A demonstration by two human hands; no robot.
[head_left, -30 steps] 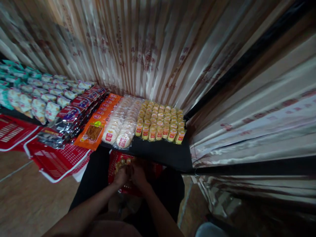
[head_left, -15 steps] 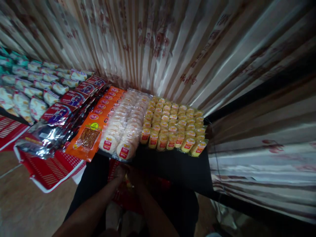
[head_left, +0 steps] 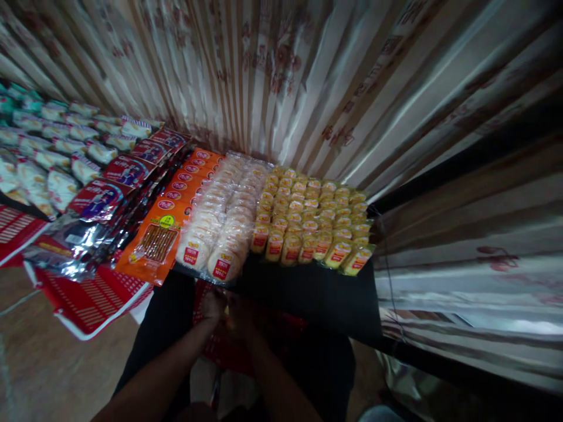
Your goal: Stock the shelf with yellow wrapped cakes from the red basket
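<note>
My left hand and my right hand are close together low in the middle, over a red bag or basket in deep shadow below the table edge. Their fingers are curled, and what they hold is too dark to make out. Just above them, on the black table, lie rows of small yellow snack packs and a row of round pale cakes in clear wrap.
Orange snack packets, dark red and silver packets and white-green packets cover the table to the left. A red printed cloth hangs off its front. Striped shiny curtains close in behind and on the right.
The view has swung right and nearer the table. My hands have moved up under the table edge; the yellow packs seen between them a second ago are now lost in shadow.
</note>
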